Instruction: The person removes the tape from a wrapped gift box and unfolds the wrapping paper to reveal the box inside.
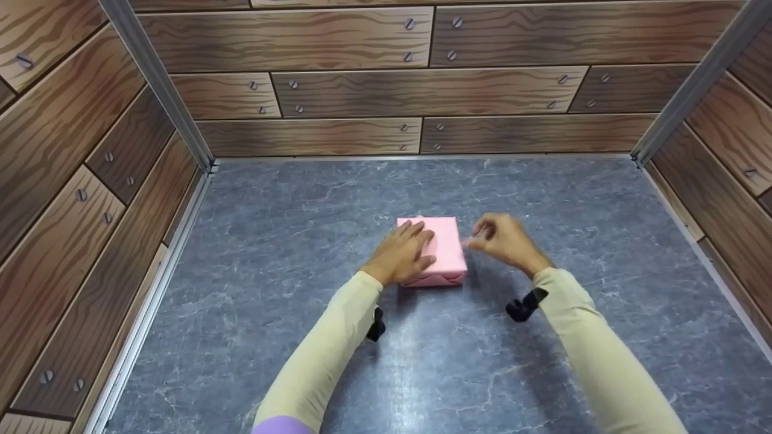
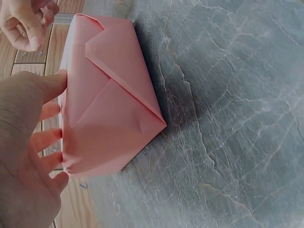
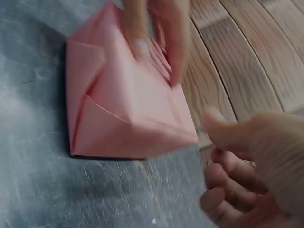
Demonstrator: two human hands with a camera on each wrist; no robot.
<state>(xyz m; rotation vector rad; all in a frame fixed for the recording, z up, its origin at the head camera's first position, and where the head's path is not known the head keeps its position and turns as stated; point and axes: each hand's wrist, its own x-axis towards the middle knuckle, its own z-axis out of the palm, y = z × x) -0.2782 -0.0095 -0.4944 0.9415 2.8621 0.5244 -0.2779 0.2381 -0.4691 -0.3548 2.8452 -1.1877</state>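
A box wrapped in pink paper (image 1: pixel 445 244) lies on the grey surface, folded flaps showing on its near end in the head view. My left hand (image 1: pixel 399 250) rests on the left part of its top with fingers spread. In the left wrist view the thumb (image 2: pixel 54 86) lies against the box's upper edge. Just off the box's right side, my right hand (image 1: pixel 505 241) has its thumb and forefinger together, the other fingers curled. Between those fingertips is what looks like a thin, pale strip, too small and blurred to name surely. The right wrist view is blurred too.
Wood-patterned walls (image 1: pixel 356 90) stand at the back and on both sides, with metal edging (image 1: pixel 199 141) at the corners. The marbled grey surface (image 1: pixel 289 205) extends around the box. A black wrist camera (image 1: pixel 523 306) hangs below the right wrist.
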